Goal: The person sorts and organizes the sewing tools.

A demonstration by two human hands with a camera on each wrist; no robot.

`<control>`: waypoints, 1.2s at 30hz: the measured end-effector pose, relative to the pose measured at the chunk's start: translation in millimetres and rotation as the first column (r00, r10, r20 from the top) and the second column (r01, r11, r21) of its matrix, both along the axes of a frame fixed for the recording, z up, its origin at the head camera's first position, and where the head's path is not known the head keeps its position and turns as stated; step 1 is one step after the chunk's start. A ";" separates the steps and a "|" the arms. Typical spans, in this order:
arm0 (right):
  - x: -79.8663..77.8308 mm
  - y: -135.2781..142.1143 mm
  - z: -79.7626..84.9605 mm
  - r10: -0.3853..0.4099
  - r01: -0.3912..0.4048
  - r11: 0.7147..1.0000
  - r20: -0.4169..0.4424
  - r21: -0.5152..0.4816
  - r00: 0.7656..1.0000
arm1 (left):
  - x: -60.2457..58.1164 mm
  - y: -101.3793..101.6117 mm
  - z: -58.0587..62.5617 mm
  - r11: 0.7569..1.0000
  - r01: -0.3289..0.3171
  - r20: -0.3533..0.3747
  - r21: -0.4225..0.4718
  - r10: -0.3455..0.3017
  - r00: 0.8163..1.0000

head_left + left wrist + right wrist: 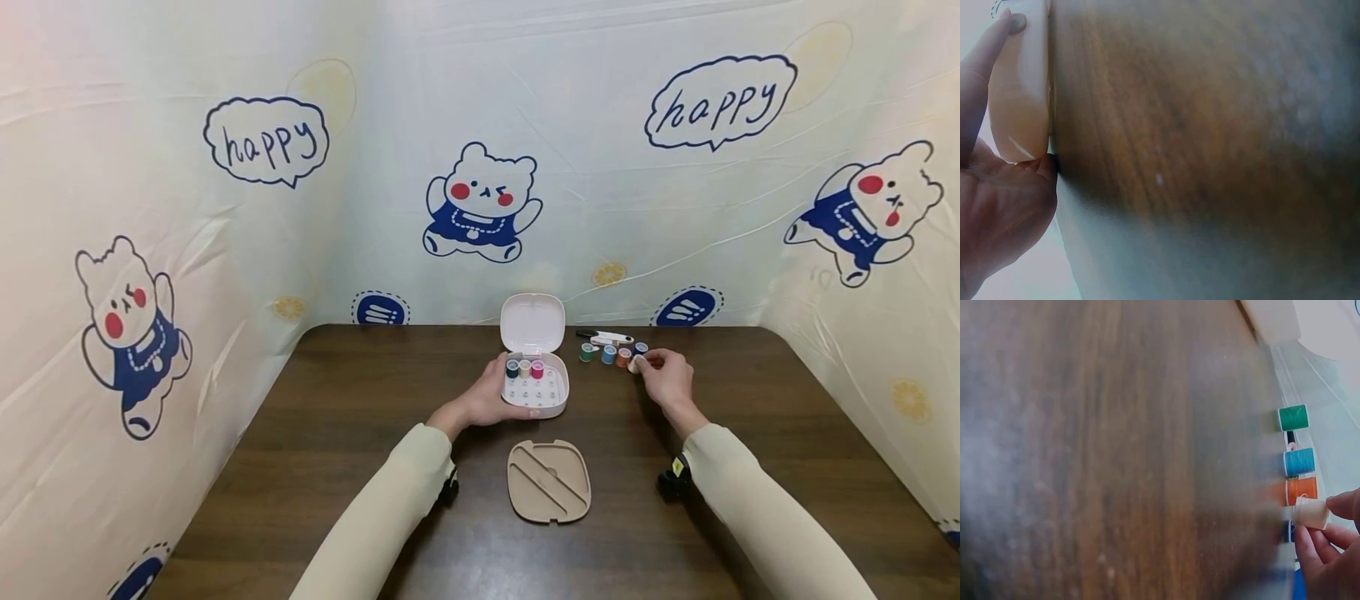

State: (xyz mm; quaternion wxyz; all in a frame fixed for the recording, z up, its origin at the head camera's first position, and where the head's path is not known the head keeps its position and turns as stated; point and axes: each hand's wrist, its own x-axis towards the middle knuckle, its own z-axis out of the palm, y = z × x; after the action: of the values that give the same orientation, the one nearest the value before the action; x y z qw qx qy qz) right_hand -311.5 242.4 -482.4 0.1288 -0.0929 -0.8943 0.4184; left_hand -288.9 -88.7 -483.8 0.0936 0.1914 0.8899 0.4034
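My left hand [486, 402] holds the white sewing box [557, 410] by its left side, the thumb along its front wall. The box's lid [532, 325] stands open at the back. Along the back row of its pegged inside stand a dark green spool [512, 368], a cream spool [525, 368] and a pink spool [537, 369]. To the right, my right hand [670, 380] pinches a white thread spool [1311, 514] between thumb and fingers. Beside it on the table are a green spool [1293, 417], a blue spool [1299, 462], an orange spool [1302, 490] and a partly hidden dark blue spool [641, 348].
A beige tray [549, 482] with diagonal ridges lies on the table in front of the box. Behind the loose spools lie small tools [611, 337], one white, one with a black end. A printed curtain [480, 100] surrounds the brown table [360, 467].
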 end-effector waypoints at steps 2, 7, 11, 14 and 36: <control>0.6 -0.4 0.4 0.006 -0.006 1.000 0.012 -0.015 1.000 | -0.9 -0.1 -0.3 1.000 0.000 -0.001 -0.003 0.000 1.000; 3.5 -2.7 2.4 0.022 -0.021 0.998 0.019 -0.051 1.000 | -2.4 0.1 -1.4 1.000 0.008 -0.015 0.008 -0.008 1.000; 6.6 -5.8 4.2 0.047 -0.047 0.997 0.006 -0.062 0.999 | -2.5 0.0 -1.7 1.000 0.008 -0.016 0.013 -0.008 1.000; 8.4 -8.7 5.5 0.074 -0.074 0.995 0.006 -0.070 0.997 | -2.1 -0.1 -1.1 1.000 0.007 -0.009 0.015 -0.006 1.000; 10.8 -33.9 6.0 0.229 -0.226 0.956 -0.007 -0.186 0.973 | -0.7 0.8 0.8 1.000 0.003 0.013 0.004 -0.003 1.000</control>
State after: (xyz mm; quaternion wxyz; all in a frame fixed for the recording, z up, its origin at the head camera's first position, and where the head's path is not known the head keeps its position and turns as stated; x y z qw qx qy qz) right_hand -300.7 208.5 -476.5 0.0639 -0.0039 -0.8572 0.5110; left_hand -289.6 -88.0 -483.0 0.0995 0.1904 0.8882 0.4062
